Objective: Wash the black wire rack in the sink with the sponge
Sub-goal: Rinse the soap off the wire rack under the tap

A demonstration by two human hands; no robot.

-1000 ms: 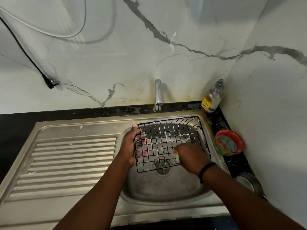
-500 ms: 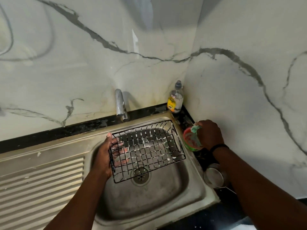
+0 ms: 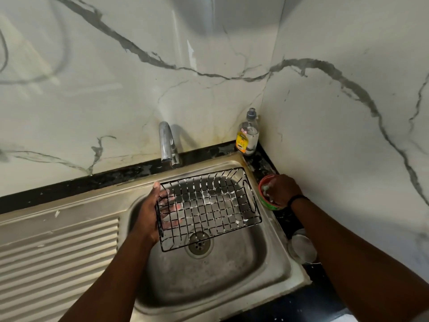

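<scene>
The black wire rack [image 3: 216, 203] hangs tilted over the steel sink [image 3: 232, 275], flecked with white suds. My left hand [image 3: 153, 210] grips its left edge, thumb on the outer side and fingers showing through the wires. My right hand [image 3: 284, 190] is off the rack, down in a small red and green tub [image 3: 263, 201] on the black counter right of the sink. It holds the green sponge [image 3: 265, 188], of which only a pale bit shows at the fingertips.
A chrome tap [image 3: 167, 145] stands behind the sink, no water running. A dish soap bottle [image 3: 248, 135] sits in the back corner. A steel cup [image 3: 301, 246] stands on the counter near my right forearm. The ribbed drainboard [image 3: 58, 252] lies left. Marble walls close in behind and right.
My right hand left the rack with the sponge, moved right to the red tub, and now presses down into it. My left hand kept hold of the rack. The view swung right.
</scene>
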